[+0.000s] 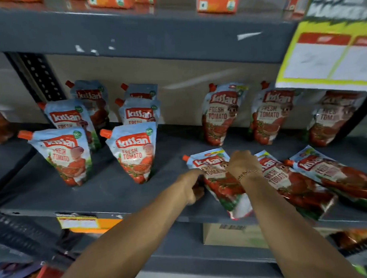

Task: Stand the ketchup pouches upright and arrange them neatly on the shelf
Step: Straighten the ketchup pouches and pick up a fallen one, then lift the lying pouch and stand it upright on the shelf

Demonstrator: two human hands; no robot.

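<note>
Left hand (pixel 191 187): curled at the left edge of a flat-lying ketchup pouch (pixel 217 179), fingers tucked against its side; whether they grip or merely press cannot be told. Right hand (pixel 242 163): laid over the upper face of the same pouch, fingers bent down onto it, a bracelet (pixel 249 173) at the wrist; the fingertips are hidden, so a true pinch is not confirmed

Pouch in hand: lying on the grey shelf (pixel 118 193), orange cap toward 10 o'clock, base overhanging the front lip toward 5 o'clock

Judged requirement for this step: lift from the top seam with the right hand, let the left steady the side, swing the base inward off the lip and spread the gusset flat before release; contents look soft and will slump if the base is folded

Surroundings: two more fallen pouches (pixel 294 185) at 3 o'clock, the nearer touching the one in hand. Standing pouches (pixel 219 114) at 12 o'clock; two tidy standing columns (pixel 133 153) at 9 o'clock. Judged placement: directly in front of the 12 o'clock pouch, label forward, in line with the left columns
</note>
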